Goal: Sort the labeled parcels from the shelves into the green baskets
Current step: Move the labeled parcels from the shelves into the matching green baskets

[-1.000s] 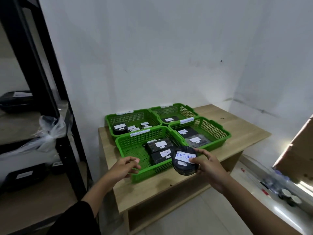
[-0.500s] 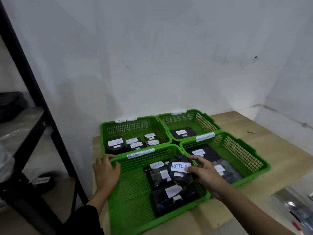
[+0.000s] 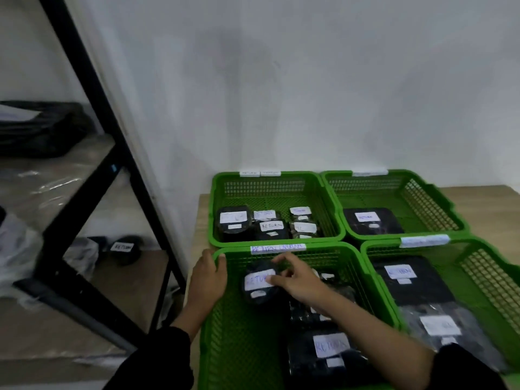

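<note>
While the right hand [image 3: 298,280] holds a round black parcel [image 3: 260,282] inside the near-left green basket [image 3: 239,333], the left hand [image 3: 208,277] rests on that basket's far-left corner.

The right fingers curl around the parcel's edge, and its white label reads "RETURN". The left hand's fingers are bent over the rim. Two more black parcels [image 3: 323,347] lie in the same basket, partly hidden under the right arm. Three other green baskets sit touching it on the wooden table [image 3: 202,215], each with black labeled parcels inside. To the left stands a black shelf frame [image 3: 92,88] with a round parcel [image 3: 125,249] low down and a dark bag [image 3: 42,128] higher up.
</note>
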The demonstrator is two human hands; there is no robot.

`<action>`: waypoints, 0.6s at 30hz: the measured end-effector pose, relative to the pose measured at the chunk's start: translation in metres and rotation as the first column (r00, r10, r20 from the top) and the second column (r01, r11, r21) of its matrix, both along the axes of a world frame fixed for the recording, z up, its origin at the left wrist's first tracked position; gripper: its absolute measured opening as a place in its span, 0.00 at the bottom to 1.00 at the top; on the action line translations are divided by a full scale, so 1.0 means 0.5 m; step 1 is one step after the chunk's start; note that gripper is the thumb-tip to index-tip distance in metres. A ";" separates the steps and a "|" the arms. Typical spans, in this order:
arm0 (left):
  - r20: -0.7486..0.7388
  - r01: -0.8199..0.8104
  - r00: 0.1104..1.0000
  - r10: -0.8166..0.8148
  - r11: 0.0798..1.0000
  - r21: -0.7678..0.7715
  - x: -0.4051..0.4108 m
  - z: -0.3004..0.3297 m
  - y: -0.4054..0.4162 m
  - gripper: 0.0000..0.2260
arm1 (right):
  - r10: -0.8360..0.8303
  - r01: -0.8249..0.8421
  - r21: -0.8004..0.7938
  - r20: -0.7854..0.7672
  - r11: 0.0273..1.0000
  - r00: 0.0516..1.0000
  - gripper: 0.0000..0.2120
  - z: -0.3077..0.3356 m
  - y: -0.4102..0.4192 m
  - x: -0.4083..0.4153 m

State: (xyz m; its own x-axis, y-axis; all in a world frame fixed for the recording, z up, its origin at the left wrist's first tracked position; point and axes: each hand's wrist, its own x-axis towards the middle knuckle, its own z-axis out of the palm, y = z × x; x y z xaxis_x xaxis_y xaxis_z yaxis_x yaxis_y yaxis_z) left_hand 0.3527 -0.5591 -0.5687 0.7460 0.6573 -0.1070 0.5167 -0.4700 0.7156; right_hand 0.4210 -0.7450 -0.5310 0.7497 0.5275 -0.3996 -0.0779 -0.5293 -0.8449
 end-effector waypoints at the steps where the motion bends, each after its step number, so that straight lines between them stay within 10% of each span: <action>1: 0.010 -0.012 1.000 0.012 1.000 0.001 0.000 0.002 -0.002 0.13 | 0.058 -0.056 -0.043 0.047 0.998 0.997 0.13 -0.019 0.022 0.003; 10: 0.041 0.000 0.999 -0.001 1.000 0.011 0.001 -0.005 -0.002 0.12 | 0.236 -0.154 -0.267 0.309 0.951 0.921 0.14 -0.106 0.101 -0.003; 18: 0.028 0.007 1.000 -0.007 1.000 -0.002 0.002 -0.007 -0.001 0.13 | 0.537 -0.363 -0.473 0.311 0.803 0.784 0.42 -0.080 0.095 -0.004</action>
State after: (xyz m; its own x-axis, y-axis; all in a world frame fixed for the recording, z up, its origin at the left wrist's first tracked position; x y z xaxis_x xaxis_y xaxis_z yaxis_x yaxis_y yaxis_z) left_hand 0.3535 -0.5598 -0.5722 0.7532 0.6520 -0.0875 0.4936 -0.4721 0.7304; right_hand 0.4188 -0.6974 -0.5713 0.5975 0.7235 -0.3458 0.5566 -0.6846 -0.4708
